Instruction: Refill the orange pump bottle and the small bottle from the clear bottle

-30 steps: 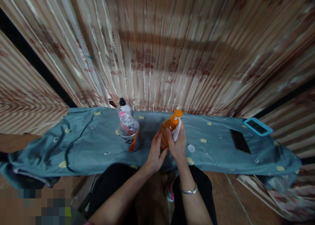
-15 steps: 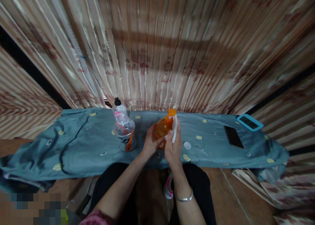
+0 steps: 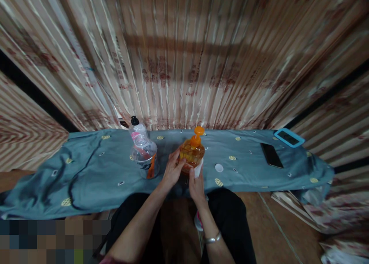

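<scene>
- The right hand [image 3: 197, 185] presses a white wipe [image 3: 198, 169] to the bottle's lower right side.
- The left hand [image 3: 172, 171] curls round its left side.
- The orange bottle [image 3: 192, 154], pump up, is near the middle of the table's [image 3: 95, 175] front edge.
- A white disc [image 3: 219, 167] lies right of it; a cup [image 3: 151, 169] stands left.
- A phone [image 3: 271, 155] lies towards the right end.
- A blue-framed screen [image 3: 289, 137] lies by the back right corner.

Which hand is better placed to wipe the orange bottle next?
Probably the right hand: it has a white cloth against the orange bottle, while the left hand holds the other side.
</scene>
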The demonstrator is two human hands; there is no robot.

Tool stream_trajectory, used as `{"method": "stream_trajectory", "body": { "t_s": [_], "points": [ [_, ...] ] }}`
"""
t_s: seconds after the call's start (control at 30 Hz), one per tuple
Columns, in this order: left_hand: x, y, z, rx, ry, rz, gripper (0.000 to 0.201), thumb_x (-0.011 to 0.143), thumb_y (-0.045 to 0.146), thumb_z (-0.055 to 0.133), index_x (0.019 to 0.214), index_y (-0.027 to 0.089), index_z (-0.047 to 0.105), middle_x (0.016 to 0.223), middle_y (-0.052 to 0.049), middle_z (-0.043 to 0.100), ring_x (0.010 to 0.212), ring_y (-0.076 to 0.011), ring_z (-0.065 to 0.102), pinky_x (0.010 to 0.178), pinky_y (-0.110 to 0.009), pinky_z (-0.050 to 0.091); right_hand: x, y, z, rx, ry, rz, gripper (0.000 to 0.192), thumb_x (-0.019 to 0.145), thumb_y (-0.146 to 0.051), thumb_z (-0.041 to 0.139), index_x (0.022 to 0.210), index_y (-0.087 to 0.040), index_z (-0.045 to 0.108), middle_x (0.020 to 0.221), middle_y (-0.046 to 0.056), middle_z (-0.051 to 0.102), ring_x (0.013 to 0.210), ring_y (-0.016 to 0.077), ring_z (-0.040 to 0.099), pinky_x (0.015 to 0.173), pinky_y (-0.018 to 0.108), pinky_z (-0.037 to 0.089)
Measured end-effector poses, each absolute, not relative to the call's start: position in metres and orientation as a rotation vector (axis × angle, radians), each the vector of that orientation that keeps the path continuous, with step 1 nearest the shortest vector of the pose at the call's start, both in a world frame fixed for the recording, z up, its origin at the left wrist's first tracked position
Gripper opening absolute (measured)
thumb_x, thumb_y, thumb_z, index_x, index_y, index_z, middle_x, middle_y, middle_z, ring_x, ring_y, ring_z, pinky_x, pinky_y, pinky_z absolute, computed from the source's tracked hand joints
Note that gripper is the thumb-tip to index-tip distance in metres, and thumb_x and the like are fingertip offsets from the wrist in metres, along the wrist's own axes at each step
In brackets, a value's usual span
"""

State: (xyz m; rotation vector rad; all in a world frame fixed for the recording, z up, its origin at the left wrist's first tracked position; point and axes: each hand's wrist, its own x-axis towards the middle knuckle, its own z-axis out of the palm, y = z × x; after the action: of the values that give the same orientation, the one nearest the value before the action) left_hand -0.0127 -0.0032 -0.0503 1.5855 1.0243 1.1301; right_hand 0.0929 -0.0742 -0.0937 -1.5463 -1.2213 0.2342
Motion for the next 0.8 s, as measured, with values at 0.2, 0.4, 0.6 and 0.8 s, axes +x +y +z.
{"method": "stream_trajectory", "body": {
  "t_s": [0.2,0.4,0.6,0.8],
  "points": [
    [-0.013,-0.001,-0.056,1.604,0.989,1.149,0.058,0.074,0.023,0.069,0.130,0.024,0.058,0.133,-0.010,0.059,0.127,-0.0280,0.050,0.108,-0.047,0.043,0.088,-0.059,-0.016,-1.443,-1.316,0.026,0.066,0.102,-0.040,0.032,0.156,-0.024,-0.002,0.163,0.014,0.011,0.149,0.0281,0.015,0.118,0.055,0.022],
    [-0.013,0.007,-0.063,1.469,0.924,1.157,0.053,0.070,0.020,0.071,0.122,0.026,0.062,0.123,-0.007,0.059,0.119,-0.0242,0.056,0.102,-0.041,0.049,0.078,-0.057,-0.063,-1.484,-1.388,-0.139,0.074,0.100,-0.026,0.042,0.155,-0.034,-0.005,0.164,0.009,-0.008,0.149,0.0351,0.001,0.116,0.063,0.017],
    [-0.010,0.005,-0.067,1.353,0.840,1.147,0.054,0.070,0.031,0.077,0.122,0.028,0.061,0.129,-0.006,0.053,0.123,-0.0269,0.056,0.101,-0.042,0.050,0.070,-0.095,-0.141,-1.573,-1.315,0.077,0.065,0.100,-0.027,0.042,0.156,-0.026,0.010,0.161,0.016,0.012,0.145,0.0387,0.021,0.110,0.065,0.032],
    [-0.007,-0.001,-0.062,1.411,0.850,1.146,0.073,0.063,0.029,0.083,0.130,0.027,0.054,0.137,-0.007,0.056,0.130,-0.0286,0.051,0.110,-0.045,0.042,0.116,-0.114,-0.120,-1.562,-1.022,0.321,0.049,0.101,-0.048,0.036,0.138,-0.016,0.047,0.134,0.015,0.056,0.123,0.0273,0.055,0.102,0.054,0.044]
  ]
}}
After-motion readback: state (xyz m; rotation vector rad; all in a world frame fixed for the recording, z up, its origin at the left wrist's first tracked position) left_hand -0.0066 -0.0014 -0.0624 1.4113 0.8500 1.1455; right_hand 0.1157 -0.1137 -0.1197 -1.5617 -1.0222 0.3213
